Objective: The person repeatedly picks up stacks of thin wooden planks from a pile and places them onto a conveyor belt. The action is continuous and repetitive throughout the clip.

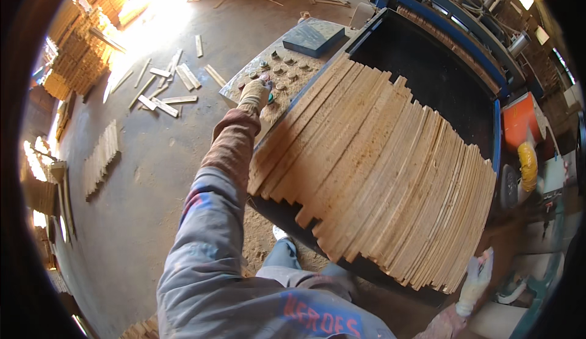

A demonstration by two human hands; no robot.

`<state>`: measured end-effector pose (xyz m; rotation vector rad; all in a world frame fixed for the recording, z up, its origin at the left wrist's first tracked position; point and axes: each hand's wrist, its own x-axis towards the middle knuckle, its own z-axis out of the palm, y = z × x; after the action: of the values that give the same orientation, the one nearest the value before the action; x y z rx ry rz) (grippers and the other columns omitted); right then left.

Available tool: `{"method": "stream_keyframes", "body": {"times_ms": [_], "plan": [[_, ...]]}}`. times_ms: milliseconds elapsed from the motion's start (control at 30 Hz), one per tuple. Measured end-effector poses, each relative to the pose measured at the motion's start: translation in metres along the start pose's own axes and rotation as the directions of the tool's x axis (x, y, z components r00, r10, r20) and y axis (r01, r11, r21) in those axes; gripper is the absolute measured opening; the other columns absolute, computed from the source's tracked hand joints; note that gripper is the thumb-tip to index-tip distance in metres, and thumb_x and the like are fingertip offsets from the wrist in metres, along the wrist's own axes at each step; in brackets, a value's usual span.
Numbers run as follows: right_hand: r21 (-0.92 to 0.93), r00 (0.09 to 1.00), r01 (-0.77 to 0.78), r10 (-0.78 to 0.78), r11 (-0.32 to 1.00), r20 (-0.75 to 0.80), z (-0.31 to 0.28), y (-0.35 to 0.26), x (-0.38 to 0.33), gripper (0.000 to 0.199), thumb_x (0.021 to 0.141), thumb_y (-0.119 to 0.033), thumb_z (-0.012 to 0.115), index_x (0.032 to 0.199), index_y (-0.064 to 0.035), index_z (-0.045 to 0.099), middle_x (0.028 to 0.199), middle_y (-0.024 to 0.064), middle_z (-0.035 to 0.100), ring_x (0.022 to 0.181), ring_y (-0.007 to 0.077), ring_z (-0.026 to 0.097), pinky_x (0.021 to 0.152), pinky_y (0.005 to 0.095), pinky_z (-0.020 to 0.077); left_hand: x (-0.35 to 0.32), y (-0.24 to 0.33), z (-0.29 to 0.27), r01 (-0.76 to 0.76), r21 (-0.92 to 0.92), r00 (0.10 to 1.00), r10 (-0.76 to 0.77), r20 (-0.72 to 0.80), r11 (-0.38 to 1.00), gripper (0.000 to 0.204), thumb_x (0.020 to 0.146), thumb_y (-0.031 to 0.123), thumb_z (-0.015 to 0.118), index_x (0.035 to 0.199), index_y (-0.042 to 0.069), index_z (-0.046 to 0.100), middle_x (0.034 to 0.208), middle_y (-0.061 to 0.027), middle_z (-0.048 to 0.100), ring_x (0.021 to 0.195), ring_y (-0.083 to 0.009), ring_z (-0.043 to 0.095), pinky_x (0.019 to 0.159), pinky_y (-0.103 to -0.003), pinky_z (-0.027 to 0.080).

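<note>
At lower right, the person's gloved right hand [475, 280] hangs loosely open just beside the near edge of a fanned row of wooden slats [378, 162] filling the centre. Farther, upper centre, the gloved left hand [255, 93] presses fingers onto a dusty control panel [274, 73] of round buttons.

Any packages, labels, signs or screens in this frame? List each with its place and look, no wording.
No packages or screens show.
Control panel: dusty grey slab left of the wooden slats, dotted with round buttons; the gloved left hand rests on it.
Blue-grey flat box: rectangular, at the panel's far end.
Printed sleeve patch: red letters on blue, bottom edge.
Right hand: gloved, at the slats' near corner.
</note>
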<state>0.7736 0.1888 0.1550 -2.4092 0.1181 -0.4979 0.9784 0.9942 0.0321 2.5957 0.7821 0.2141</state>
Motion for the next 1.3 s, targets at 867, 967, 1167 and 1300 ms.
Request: {"method": "stream_keyframes", "body": {"times_ms": [867,967,1167,1300], "plan": [[0.797,-0.364,0.354,-0.712,0.49,0.6,0.3,-0.357,-0.154,0.057,0.091,-0.013,0.077,0.143,-0.0024,0.056,0.118,0.0119,0.068,0.099,0.0215,0.066,0.09,0.0335,0.0558,-0.885,-0.185,0.083,0.896,-0.439,0.014,-0.985,0.175,-0.065,0.042,0.095,0.041,0.06,0.102,0.001,0.073,0.106,-0.0254,0.072,0.098,-0.0413,0.068,0.088,-0.049,0.052],[0.904,-0.621,0.302,-0.657,0.303,0.428,0.283,-0.369,-0.24,0.057,0.09,-0.012,0.078,0.142,-0.0028,0.056,0.115,0.0139,0.069,0.097,0.0231,0.068,0.087,0.0336,0.0556,-1.006,-0.089,0.179,0.806,-0.47,-0.224,-0.921,0.32,-0.36,0.039,0.093,0.04,0.061,0.105,0.005,0.074,0.111,-0.0222,0.072,0.097,-0.0406,0.069,0.088,-0.047,0.053],[0.978,-0.956,0.164,-0.222,0.132,0.19,0.247,-0.34,-0.43,0.058,0.088,-0.022,0.078,0.139,-0.0041,0.058,0.112,0.0185,0.069,0.098,0.0349,0.07,0.083,0.0433,0.0554,-1.091,0.074,0.279,0.428,-0.511,-0.629,-0.652,0.424,-0.746,0.041,0.084,0.027,0.076,0.119,0.008,0.068,0.112,-0.0206,0.072,0.108,-0.038,0.067,0.096,-0.047,0.052],[0.991,-0.991,0.131,0.01,-0.012,0.131,0.26,-0.288,-0.564,0.057,0.088,-0.026,0.08,0.138,-0.006,0.059,0.119,0.0196,0.069,0.103,0.034,0.07,0.087,0.0423,0.0563,-1.189,0.073,0.276,0.389,-0.64,-0.778,-0.609,0.157,-0.662,0.077,0.078,0.021,0.082,0.147,0.011,0.049,0.138,-0.0234,0.058,0.127,-0.04,0.056,0.106,-0.048,0.047]]}}
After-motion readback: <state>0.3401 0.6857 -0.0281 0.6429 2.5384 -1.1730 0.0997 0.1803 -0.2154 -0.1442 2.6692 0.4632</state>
